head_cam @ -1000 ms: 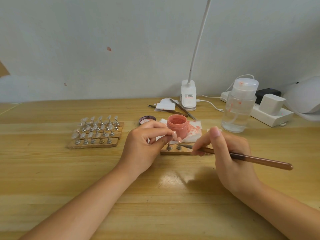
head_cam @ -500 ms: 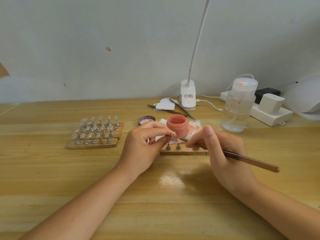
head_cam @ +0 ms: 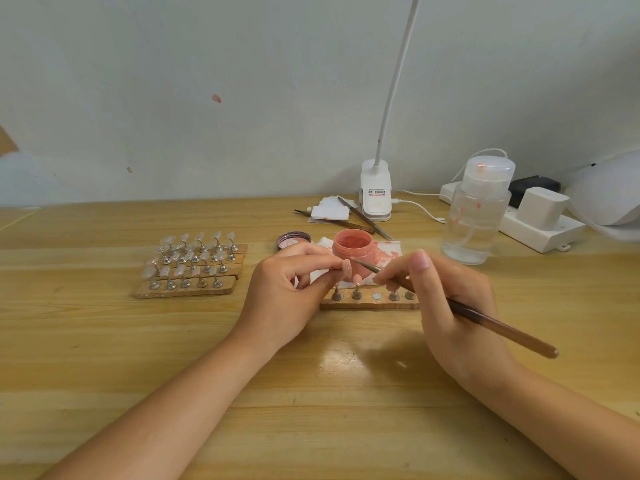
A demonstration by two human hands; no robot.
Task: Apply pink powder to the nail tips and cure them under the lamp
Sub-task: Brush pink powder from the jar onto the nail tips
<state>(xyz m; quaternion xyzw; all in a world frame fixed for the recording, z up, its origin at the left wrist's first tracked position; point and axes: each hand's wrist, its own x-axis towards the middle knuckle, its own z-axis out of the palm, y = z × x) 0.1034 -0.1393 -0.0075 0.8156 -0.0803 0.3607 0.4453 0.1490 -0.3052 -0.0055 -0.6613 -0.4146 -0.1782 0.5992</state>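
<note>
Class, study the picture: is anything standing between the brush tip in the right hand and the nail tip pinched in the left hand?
Nothing visible does. The brush, held by the right hand, points its tip right at the nail tip pinched by the left hand. The powder jar stands behind them, not between.

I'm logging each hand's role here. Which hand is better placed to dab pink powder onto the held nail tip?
Right. The right hand already holds the brush, its tip right beside the nail tip and near the open powder jar. The left hand is busy pinching that nail tip.
</note>
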